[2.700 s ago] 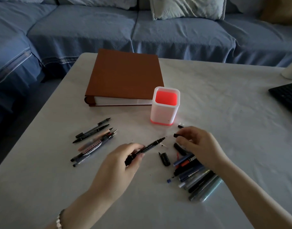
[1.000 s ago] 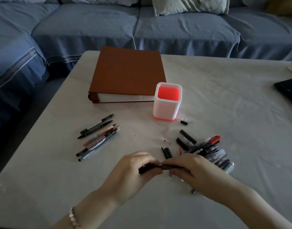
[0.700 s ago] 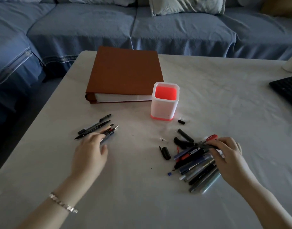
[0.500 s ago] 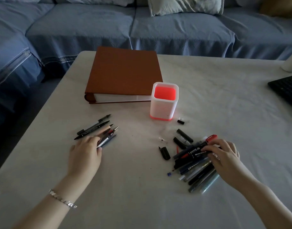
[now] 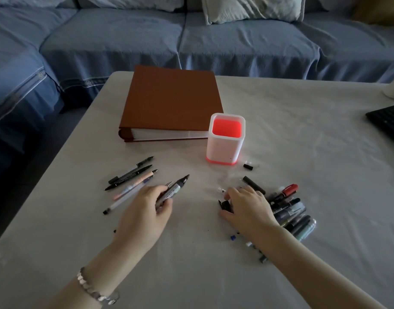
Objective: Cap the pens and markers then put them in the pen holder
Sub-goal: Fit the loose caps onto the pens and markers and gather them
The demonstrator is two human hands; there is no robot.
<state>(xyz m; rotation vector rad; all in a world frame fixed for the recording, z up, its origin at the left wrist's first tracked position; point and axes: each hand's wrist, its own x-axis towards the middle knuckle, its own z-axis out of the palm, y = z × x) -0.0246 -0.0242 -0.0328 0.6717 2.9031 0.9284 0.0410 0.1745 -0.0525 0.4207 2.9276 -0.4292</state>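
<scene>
My left hand (image 5: 144,214) grips an uncapped grey marker (image 5: 177,186), its tip pointing up and right. To its left, several uncapped pens (image 5: 130,178) lie side by side on the table. My right hand (image 5: 247,207) rests flat with its fingertips on a loose black cap (image 5: 225,205); whether it has hold of the cap is unclear. A heap of capped pens and markers (image 5: 289,210), one with a red cap, lies to the right of that hand. The white pen holder (image 5: 225,148) with a red inside stands upright and empty behind both hands.
A thick brown binder (image 5: 171,101) lies behind the holder. More loose black caps (image 5: 248,166) sit near the holder's base. A black keyboard (image 5: 388,121) pokes in at the right edge. A blue sofa (image 5: 191,36) runs beyond the white table (image 5: 303,130).
My left hand has lifted a grey marker out of the left row of pens. My right hand has moved left from the pile of pens onto the loose black cap.
</scene>
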